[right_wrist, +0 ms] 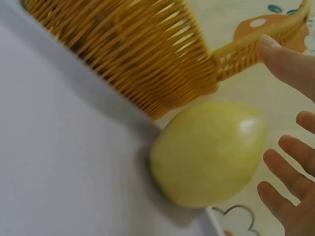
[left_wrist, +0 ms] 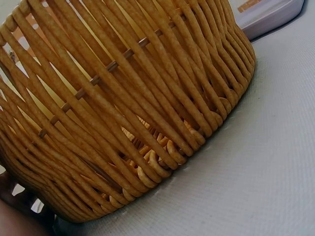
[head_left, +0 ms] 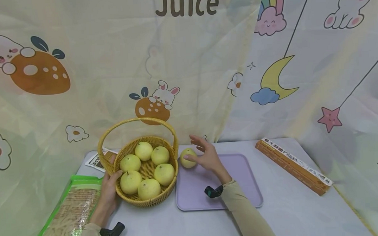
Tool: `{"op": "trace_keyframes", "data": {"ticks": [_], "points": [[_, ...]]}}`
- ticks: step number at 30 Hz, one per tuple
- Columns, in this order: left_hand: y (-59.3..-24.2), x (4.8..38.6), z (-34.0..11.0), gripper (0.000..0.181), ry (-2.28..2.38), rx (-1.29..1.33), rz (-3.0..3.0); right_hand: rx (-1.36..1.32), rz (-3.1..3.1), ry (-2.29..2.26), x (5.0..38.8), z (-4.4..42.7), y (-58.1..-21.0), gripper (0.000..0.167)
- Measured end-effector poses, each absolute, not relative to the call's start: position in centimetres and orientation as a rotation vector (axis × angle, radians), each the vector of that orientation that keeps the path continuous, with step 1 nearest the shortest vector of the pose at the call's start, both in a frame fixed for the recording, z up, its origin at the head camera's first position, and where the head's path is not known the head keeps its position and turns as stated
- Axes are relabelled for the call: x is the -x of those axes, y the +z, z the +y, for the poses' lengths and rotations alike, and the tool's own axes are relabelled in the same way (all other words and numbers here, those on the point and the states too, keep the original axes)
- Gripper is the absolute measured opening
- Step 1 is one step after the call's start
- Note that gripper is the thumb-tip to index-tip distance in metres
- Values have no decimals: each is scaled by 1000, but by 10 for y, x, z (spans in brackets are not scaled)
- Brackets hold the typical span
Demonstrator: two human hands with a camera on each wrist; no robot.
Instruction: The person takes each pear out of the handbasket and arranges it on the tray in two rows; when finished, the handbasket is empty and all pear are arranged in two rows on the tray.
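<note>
A wicker basket (head_left: 148, 204) with a tall handle stands on the table and holds several pale yellow pears (head_left: 148, 189). My left hand (head_left: 109, 187) grips the basket's left side near the handle base, thumb at the rim; its other fingers are partly hidden. Woven basket side (left_wrist: 123, 98) fills the left wrist view. One more pear (head_left: 187, 159) rests at the back left corner of a lilac tray (head_left: 217, 187). Beside that pear is my right hand (head_left: 208, 157), fingers spread. The right wrist view has a gap between those fingers and the pear (right_wrist: 206, 155).
A green-edged packet (head_left: 75, 207) lies at the left. Behind the basket is a small white and brown packet (head_left: 96, 162), partly covered. A long pasta box (head_left: 294, 166) lies slanted on the right of the white table (head_left: 285, 212). A printed cloth hangs behind.
</note>
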State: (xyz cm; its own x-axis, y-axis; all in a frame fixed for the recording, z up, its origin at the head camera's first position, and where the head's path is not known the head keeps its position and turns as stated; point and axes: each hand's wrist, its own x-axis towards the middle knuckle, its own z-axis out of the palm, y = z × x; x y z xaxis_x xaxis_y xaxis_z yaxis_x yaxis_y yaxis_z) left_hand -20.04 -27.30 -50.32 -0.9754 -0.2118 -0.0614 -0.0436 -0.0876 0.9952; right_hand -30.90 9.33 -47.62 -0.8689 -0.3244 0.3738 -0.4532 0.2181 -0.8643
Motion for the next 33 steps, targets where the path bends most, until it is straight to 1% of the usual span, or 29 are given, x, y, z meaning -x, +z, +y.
{"op": "trace_keyframes", "data": {"ticks": [5, 20, 28, 33], "points": [[-503, 200, -272, 70, -2216, -284, -2037, -780, -2257, 1753, 305, 93, -462, 78], [-503, 200, -272, 70, -2214, -279, -2044, -965, -2052, 1925, 280, 82, -423, 74], [-503, 200, -272, 70, -2218, -267, -2026, -1100, -2124, 1837, 266, 64, -421, 69], [-502, 200, -272, 69, -2221, -297, -2030, -1210, -2245, 1705, 258, 50, -430, 72]]}}
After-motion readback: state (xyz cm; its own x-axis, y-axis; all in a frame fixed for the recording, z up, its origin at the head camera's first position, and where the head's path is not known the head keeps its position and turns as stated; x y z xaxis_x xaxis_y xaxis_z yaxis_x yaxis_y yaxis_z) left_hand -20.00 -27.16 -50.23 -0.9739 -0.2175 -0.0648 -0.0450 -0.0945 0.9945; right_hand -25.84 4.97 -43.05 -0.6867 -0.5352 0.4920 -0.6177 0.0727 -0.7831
